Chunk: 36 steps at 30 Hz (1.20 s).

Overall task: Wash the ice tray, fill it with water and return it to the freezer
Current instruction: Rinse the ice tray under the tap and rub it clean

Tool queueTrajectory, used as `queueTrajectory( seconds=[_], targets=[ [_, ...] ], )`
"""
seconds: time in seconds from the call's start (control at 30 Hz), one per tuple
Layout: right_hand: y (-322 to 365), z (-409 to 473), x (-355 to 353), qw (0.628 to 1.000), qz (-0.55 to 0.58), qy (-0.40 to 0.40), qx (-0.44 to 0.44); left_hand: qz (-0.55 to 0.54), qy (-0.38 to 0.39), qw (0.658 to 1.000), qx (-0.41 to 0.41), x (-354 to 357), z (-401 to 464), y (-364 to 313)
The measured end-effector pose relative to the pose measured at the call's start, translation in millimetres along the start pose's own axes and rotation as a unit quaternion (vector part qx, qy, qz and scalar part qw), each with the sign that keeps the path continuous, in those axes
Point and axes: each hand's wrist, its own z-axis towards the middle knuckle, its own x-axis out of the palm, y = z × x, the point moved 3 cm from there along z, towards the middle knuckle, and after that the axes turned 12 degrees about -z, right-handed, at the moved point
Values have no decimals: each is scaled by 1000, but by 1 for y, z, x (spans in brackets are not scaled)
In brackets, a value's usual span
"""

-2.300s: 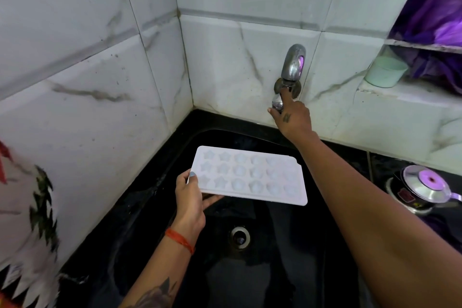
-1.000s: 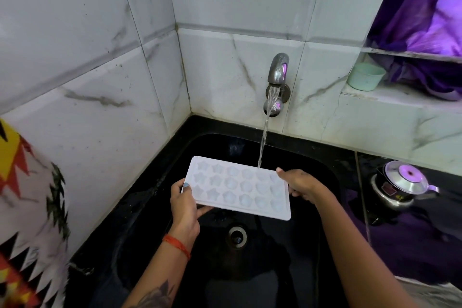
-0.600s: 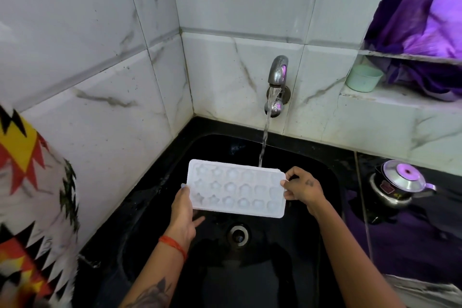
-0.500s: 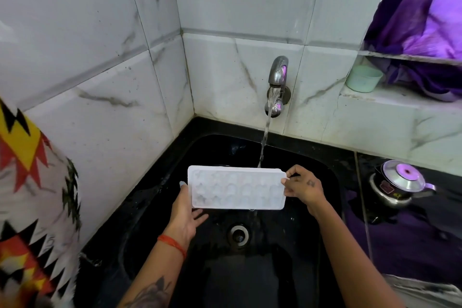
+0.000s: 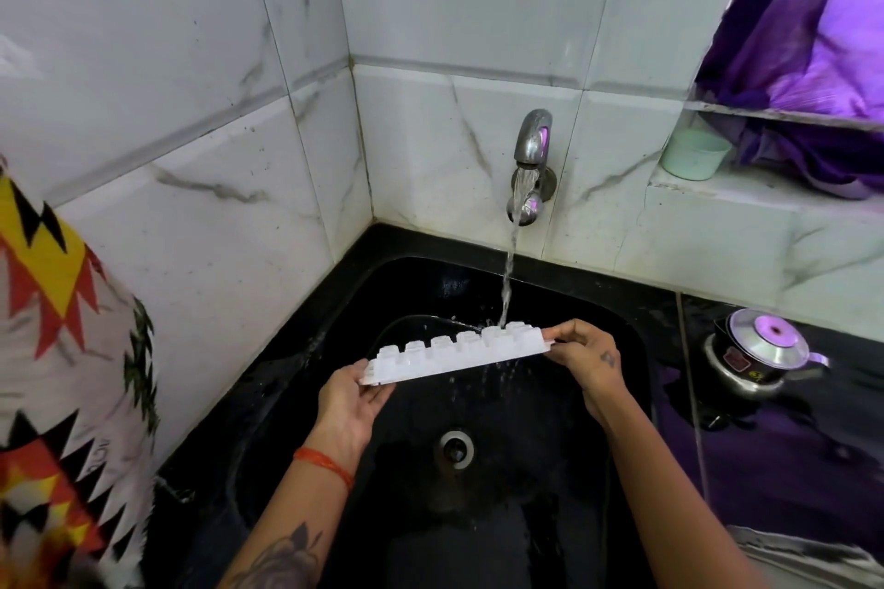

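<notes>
The white ice tray (image 5: 449, 355) hangs over the black sink (image 5: 617, 330), turned upside down so the cup bottoms face up. My left hand (image 5: 351, 402) grips its left end, thumb on top and fingers beneath. My right hand (image 5: 586, 356) pinches its right end. Water runs from the steel tap (image 5: 532, 144) on the back wall and strikes the tray's underside near the right end, splashing and dripping into the basin.
The sink drain (image 5: 455, 447) lies below the tray. A steel pot with a lid (image 5: 760, 356) stands on the counter to the right. A pale green cup (image 5: 696, 154) rests on a wall ledge under purple cloth (image 5: 813, 38). Patterned fabric (image 5: 57, 349) hangs at the left.
My right hand opened the tap, then took the tray's right end. Both hands have flipped the tray from cups-up to upside down under the stream.
</notes>
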Motion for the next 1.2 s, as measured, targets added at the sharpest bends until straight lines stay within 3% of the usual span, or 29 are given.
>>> queueTrajectory(
  seconds=[0.17,0.4,0.63,1.2],
  targets=[
    [-10,2,4,993,82,-19,80,38,-14,999,28,0,-2,-4],
    [-11,5,7,989,62,3,131,80,12,995,57,2,-6,-6],
    [2,-3,1,996,-9,33,83,140,33,988,63,5,-6,-4],
    [52,-13,-27,997,-9,-82,-8,260,41,965,-1,22,-11,32]
  ],
)
